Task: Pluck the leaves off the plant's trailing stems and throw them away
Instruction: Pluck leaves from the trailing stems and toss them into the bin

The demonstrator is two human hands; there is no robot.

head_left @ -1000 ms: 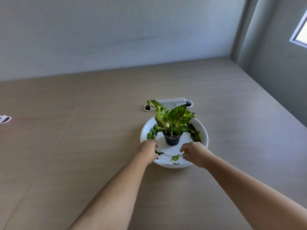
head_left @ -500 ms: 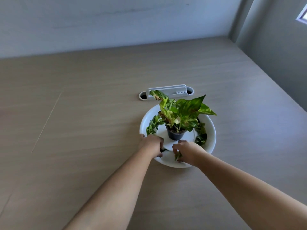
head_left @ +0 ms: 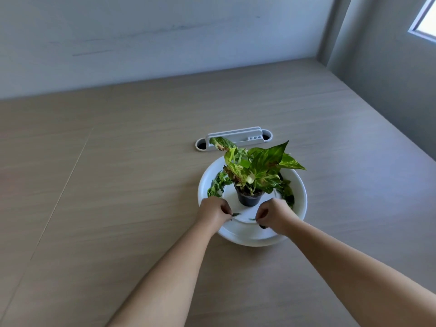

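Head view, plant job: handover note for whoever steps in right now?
Left hand: fingers pinched shut on a small dark leaf piece at the near edge of the white tray.
Right hand: also pinched shut, a dark leaf bit showing under it.
Potted plant stands upright in its black pot in the middle of the tray.
Done: I cannot tell how many leaves are already off; a few loose bits lie on the tray by the hands.
Left: trailing stems with leaves curl round the left and right sides of the tray. No bin is in view, so nothing is thrown away yet.
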